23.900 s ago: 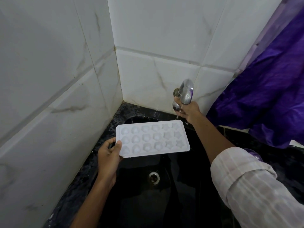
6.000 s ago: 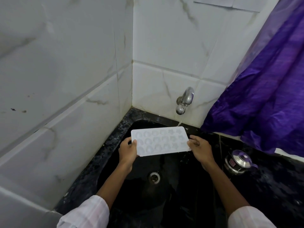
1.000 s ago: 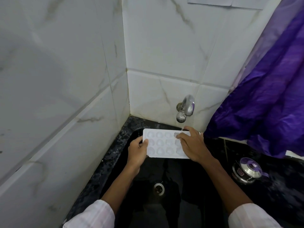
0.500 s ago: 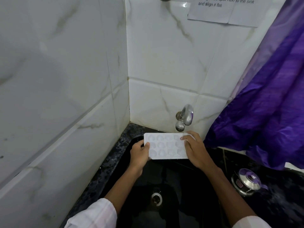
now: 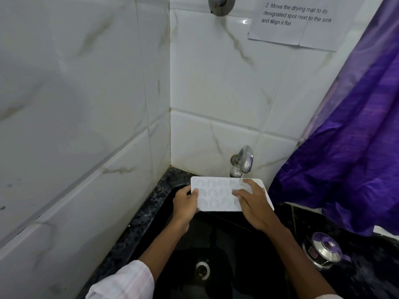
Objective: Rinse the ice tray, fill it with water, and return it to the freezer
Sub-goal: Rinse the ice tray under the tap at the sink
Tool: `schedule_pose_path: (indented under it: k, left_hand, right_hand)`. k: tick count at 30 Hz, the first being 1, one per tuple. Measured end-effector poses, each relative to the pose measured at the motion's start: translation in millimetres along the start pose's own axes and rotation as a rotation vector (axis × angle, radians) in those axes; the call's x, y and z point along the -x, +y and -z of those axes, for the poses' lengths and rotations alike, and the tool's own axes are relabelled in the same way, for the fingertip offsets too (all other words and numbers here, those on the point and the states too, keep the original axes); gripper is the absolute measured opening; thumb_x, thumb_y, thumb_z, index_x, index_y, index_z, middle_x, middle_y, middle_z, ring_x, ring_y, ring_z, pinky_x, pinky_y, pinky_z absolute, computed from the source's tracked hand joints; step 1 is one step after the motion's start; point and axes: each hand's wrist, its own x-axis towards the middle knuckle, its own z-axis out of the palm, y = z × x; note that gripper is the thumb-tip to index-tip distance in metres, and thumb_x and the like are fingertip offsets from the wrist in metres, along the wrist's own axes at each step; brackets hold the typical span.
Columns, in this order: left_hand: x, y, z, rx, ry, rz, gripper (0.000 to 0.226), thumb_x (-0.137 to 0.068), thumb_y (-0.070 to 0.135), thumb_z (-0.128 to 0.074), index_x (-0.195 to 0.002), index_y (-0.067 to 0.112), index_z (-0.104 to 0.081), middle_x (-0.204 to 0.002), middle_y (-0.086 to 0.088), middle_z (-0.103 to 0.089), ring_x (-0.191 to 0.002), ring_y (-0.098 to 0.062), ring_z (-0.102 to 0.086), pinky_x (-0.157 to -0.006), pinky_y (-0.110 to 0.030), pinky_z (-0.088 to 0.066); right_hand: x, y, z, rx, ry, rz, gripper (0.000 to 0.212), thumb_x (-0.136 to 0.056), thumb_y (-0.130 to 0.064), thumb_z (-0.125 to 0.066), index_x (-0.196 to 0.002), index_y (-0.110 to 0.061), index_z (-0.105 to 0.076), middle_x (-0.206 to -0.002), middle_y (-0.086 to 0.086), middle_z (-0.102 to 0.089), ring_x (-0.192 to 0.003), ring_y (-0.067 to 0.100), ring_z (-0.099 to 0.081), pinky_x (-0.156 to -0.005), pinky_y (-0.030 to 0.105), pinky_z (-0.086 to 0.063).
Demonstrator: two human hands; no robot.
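- The ice tray [image 5: 212,193] is held level over the black sink [image 5: 218,240], cavities up, right under the tap [image 5: 243,161].
- A thin stream of water [image 5: 241,179] drops from the spout onto the tray's far right corner.
- The left hand [image 5: 185,202] grips the tray's left short end, thumb on top and fingers curled underneath.
- The right hand [image 5: 252,201] lies flat across the right part of the tray, fingers stretched out over the cavities, touching rather than clutching.
- Below the tray is the sink's drain [image 5: 202,269], and a pale sleeve [image 5: 125,281] shows at the bottom edge.
- To the right, a steel pot with a lid [image 5: 323,251] sits on the dark counter [image 5: 371,275], well apart from the tray.
- A purple cloth [image 5: 349,147] hangs along the right side.
- White marbled tiles [image 5: 86,104] fill the corner, with a printed paper note [image 5: 295,22] stuck up high.
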Motion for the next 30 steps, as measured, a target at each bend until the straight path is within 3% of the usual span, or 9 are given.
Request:
schedule_pose_path:
  k: [3,4,6,11,15,18,22,26,30]
  left_hand:
    - [-0.7,0.2,0.9,0.002,0.0,0.0,0.025,-0.103,0.019,-0.049,-0.116,0.014,-0.07,-0.103,-0.005,-0.074,-0.091,-0.019,-0.073,-0.072,-0.037,-0.063]
    - [-0.7,0.7,1.5,0.007,0.0,0.003,0.025,-0.103,0.019,-0.049,-0.116,0.014,-0.069,-0.104,-0.005,-0.074,-0.092,-0.02,-0.072,-0.073,-0.037,-0.063]
    - [-1.2,0.3,1.9,0.028,-0.004,0.022,0.026,-0.103,0.019,-0.049,-0.118,0.014,-0.069,-0.104,-0.005,-0.074,-0.093,-0.02,-0.073,-0.076,-0.04,-0.064]
    - [-0.2,-3.3,3.0,0.049,-0.011,0.05,0.026,-0.103,0.019,-0.049,-0.119,0.014,-0.069,-0.105,-0.005,-0.075,-0.094,-0.021,-0.072,-0.079,-0.044,-0.063]
    - [-1.3,-3.4,3.1,0.056,-0.017,0.048,0.026,-0.103,0.018,-0.049,-0.118,0.014,-0.069,-0.105,-0.004,-0.075,-0.094,-0.02,-0.073,-0.08,-0.045,-0.063]
    - [-3.3,-4.1,3.6,0.068,-0.021,0.044,0.025,-0.104,0.018,-0.049,-0.118,0.014,-0.07,-0.103,-0.003,-0.075,-0.093,-0.019,-0.073,-0.08,-0.045,-0.063]
    - [-5.6,-7.5,2.9,0.085,-0.031,0.057,0.026,-0.104,0.018,-0.049,-0.121,0.014,-0.069,-0.103,-0.002,-0.076,-0.094,-0.019,-0.073,-0.08,-0.044,-0.063]
    - [-6.4,-6.8,2.5,0.097,-0.032,0.054,0.027,-0.104,0.017,-0.048,-0.122,0.015,-0.068,-0.103,-0.002,-0.076,-0.093,-0.018,-0.073,-0.075,-0.038,-0.063]
    - [-7.3,-5.0,2.3,0.094,-0.03,0.05,0.026,-0.104,0.018,-0.049,-0.12,0.015,-0.068,-0.103,-0.003,-0.076,-0.093,-0.019,-0.073,-0.076,-0.039,-0.063]
  right_hand:
    - [-2.9,-6.6,6.3,-0.058,-0.032,-0.075,0.024,-0.102,-0.016,-0.047,-0.115,-0.011,-0.068,-0.139,0.006,-0.043,-0.13,0.02,-0.037,-0.104,0.006,-0.015]
    - [-3.4,-7.0,6.8,-0.063,-0.037,-0.088,0.025,-0.102,-0.015,-0.048,-0.117,-0.01,-0.066,-0.139,0.007,-0.044,-0.128,0.018,-0.038,-0.102,0.005,-0.014]
    - [-2.4,-6.9,5.0,-0.025,-0.053,-0.073,0.027,-0.102,-0.015,-0.045,-0.121,-0.009,-0.064,-0.144,0.007,-0.044,-0.128,0.013,-0.037,-0.109,0.017,-0.015]
    - [-1.3,0.0,-5.1,0.008,-0.055,-0.028,0.033,-0.097,-0.023,-0.04,-0.114,-0.021,-0.069,-0.146,0.004,-0.039,-0.136,0.019,-0.033,-0.118,0.048,-0.018]
    - [-2.8,2.2,-8.4,0.012,-0.059,-0.031,0.033,-0.101,-0.022,-0.038,-0.117,-0.019,-0.067,-0.146,0.005,-0.041,-0.137,0.018,-0.034,-0.119,0.049,-0.02]
    - [-2.2,0.5,-7.3,0.005,-0.071,-0.07,0.026,-0.101,-0.013,-0.043,-0.114,-0.013,-0.066,-0.145,0.008,-0.041,-0.138,0.021,-0.033,-0.119,0.039,-0.016]
    - [1.1,0.7,-10.9,0.001,-0.06,-0.045,0.027,-0.1,-0.017,-0.043,-0.114,-0.019,-0.065,-0.145,0.004,-0.039,-0.138,0.017,-0.031,-0.119,0.05,-0.017]
    - [0.9,-0.2,-12.5,0.023,-0.032,-0.045,0.031,-0.102,-0.021,-0.039,-0.119,-0.021,-0.065,-0.148,0.002,-0.037,-0.136,0.013,-0.031,-0.119,0.044,-0.017]
    - [-1.5,2.1,-14.0,-0.013,-0.031,-0.068,0.029,-0.1,-0.015,-0.043,-0.117,-0.017,-0.066,-0.145,0.003,-0.041,-0.133,0.01,-0.032,-0.118,0.05,-0.021]
